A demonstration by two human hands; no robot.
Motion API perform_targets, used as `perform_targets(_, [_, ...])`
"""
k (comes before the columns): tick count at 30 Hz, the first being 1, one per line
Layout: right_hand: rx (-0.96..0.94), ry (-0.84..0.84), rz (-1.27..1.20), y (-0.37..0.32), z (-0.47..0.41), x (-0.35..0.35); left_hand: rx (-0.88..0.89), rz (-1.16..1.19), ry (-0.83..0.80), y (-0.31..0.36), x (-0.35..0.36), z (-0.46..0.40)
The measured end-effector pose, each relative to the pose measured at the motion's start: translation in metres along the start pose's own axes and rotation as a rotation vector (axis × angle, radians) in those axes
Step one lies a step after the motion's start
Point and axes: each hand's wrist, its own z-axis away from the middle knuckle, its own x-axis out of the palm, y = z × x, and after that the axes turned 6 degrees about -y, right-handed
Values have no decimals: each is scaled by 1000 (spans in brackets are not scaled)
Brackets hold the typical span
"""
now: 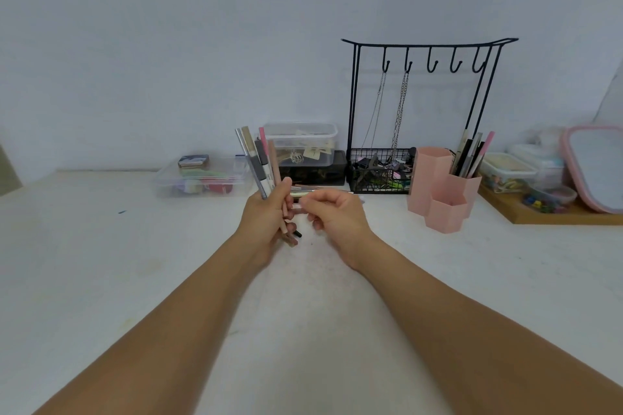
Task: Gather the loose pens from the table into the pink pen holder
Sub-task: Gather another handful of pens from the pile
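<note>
My left hand (264,222) grips a bundle of several pens (258,162) that stands nearly upright, tips poking out below the palm. My right hand (332,214) sits just to its right and pinches one light-coloured pen (301,193) that lies roughly level between the two hands. The pink pen holder (441,192), made of hexagonal tubes, stands to the right on the white table (135,263). Several pens (470,155) stick up out of its rear tube.
A black wire rack (421,104) with hooks, hanging chains and a basket of small items stands behind the holder. Clear plastic boxes (202,178) sit at the back left and centre. A wooden tray (553,212) with containers and a pink-rimmed mirror (593,165) is far right.
</note>
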Motion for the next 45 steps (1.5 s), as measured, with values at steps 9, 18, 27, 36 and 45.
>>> perform_targets(9, [-184,42,1132,14,-17,-44,-49,3,13,11,-13,0])
perform_targets(18, [-237,-51,1321,15,-35,-31,3,-6,93,8,-16,-2])
perform_targets(27, [-234,75,1159,2,-34,-22,26,-30,70,6,-13,-1])
perform_targets(36, [-13,-138,266,-40,-34,-3,-40,-1,-98,4,-6,2])
perform_targets(45, [34,-258,193,-50,-34,0,-2,-55,-208,5,-5,6])
